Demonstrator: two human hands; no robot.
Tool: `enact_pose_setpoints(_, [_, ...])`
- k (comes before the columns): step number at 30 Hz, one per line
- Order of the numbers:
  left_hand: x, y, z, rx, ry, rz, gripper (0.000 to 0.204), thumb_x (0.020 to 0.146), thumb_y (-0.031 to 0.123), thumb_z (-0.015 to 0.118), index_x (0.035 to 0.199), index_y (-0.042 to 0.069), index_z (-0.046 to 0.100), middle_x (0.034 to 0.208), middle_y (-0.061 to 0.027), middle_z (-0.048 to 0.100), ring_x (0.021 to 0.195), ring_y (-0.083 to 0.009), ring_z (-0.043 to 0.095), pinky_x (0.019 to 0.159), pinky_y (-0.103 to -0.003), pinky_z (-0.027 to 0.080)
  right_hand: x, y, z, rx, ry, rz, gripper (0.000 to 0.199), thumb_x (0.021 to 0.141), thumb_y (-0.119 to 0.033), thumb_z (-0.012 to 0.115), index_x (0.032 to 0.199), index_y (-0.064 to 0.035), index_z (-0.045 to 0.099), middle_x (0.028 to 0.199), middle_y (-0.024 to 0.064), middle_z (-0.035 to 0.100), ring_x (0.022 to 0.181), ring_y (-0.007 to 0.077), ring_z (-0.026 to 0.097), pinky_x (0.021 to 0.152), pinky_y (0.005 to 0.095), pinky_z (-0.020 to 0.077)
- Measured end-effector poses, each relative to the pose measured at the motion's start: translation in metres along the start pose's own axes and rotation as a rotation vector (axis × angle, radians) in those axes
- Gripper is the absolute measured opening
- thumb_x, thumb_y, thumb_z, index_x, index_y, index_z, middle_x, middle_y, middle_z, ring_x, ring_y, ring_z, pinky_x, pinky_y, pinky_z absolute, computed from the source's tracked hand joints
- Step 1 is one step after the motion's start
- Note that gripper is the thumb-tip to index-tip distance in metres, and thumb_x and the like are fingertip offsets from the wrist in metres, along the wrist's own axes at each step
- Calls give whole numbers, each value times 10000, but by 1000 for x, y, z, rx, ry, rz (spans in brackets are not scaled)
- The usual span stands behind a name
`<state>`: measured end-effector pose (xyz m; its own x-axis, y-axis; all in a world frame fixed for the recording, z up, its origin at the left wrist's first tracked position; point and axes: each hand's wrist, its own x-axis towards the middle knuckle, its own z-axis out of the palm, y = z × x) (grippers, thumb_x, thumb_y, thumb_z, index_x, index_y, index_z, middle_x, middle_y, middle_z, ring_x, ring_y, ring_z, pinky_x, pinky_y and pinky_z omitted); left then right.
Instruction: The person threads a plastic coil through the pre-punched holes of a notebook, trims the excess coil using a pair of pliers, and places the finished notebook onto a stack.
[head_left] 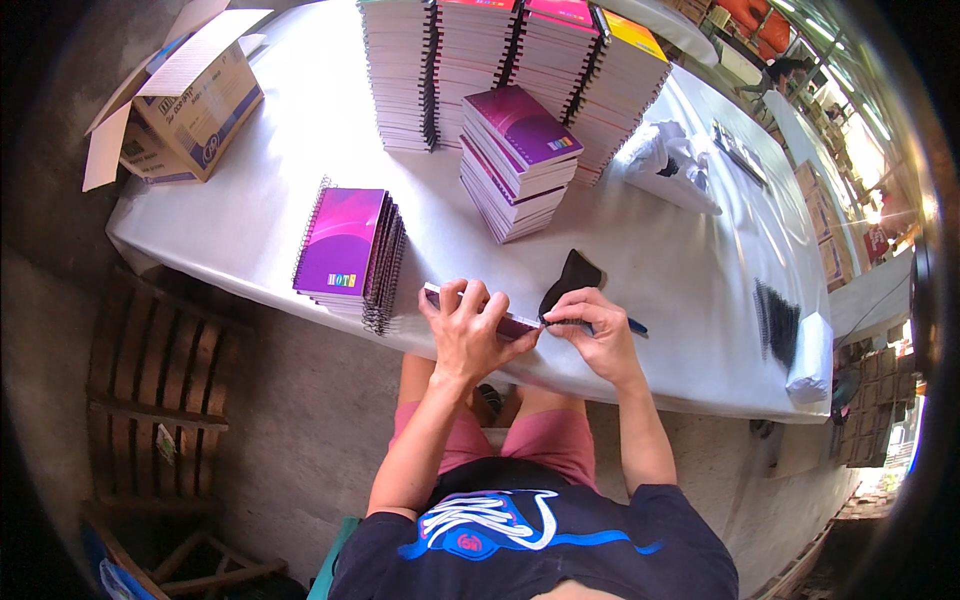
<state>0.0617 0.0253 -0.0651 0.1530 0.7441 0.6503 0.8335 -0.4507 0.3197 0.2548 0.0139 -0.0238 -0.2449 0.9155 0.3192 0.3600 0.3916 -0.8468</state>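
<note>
At the table's near edge, my left hand (468,328) grips a purple notebook (515,326) from above, fingers over its far side and thumb on its near side. The notebook's edge is turned toward my right hand (598,335), which pinches something thin and dark at its corner, too small to make out. Just beyond that hand lies a flat black object (574,276) of unclear kind, and a blue tip (637,327) shows beside the fingers. To the left stands a stack of purple spiral-bound notebooks (342,242), their coils along the sides.
Purple books without visible coils (520,150) form a pile farther back, before tall stacks of spiral notebooks (470,60). An open carton (190,110) stands far left. Black coils (776,318), a white roll (810,360) and a plastic bag (668,165) lie on the right.
</note>
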Motion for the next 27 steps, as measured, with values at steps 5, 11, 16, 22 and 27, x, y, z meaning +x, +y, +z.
enact_pose_setpoints(5, [2,-1,-6,-18,-64,10,515,590,591,743,785,143,581,883,-28,500,981,-262,466,810,-554,311,5,-6,-14,72,-266,158,242,773,13,702,1005,-54,691,896,74,634,755,133,586,671,255,483])
enact_pose_setpoints(11, [3,-6,-8,-79,-80,35,522,584,586,743,809,142,583,873,-23,516,953,-250,470,815,-495,328,11,-36,-8,-15,-335,333,281,889,-116,605,1165,-61,594,836,91,620,625,170,583,593,295,485])
enact_pose_setpoints(16, [7,-4,-11,-67,-87,44,546,583,603,733,815,132,582,885,-25,512,949,-252,465,813,-476,322,5,-16,-10,-245,-275,-23,231,924,-177,562,1103,-36,603,862,117,621,636,219,602,596,329,490])
enact_pose_setpoints(22, [4,-12,-12,-158,-41,27,555,575,594,748,799,115,582,1082,-84,474,1079,-294,430,866,-478,321,31,5,-39,-187,-429,-10,243,902,-139,532,1113,-53,616,1117,166,606,1005,302,592,884,367,464])
enact_pose_setpoints(27, [4,-17,-16,-181,-51,47,585,553,610,751,764,94,575,1167,-113,440,1133,-327,402,919,-465,329,46,41,-59,-592,-479,-44,472,682,-12,542,1129,-133,634,1270,85,553,1227,297,460,1043,398,358])
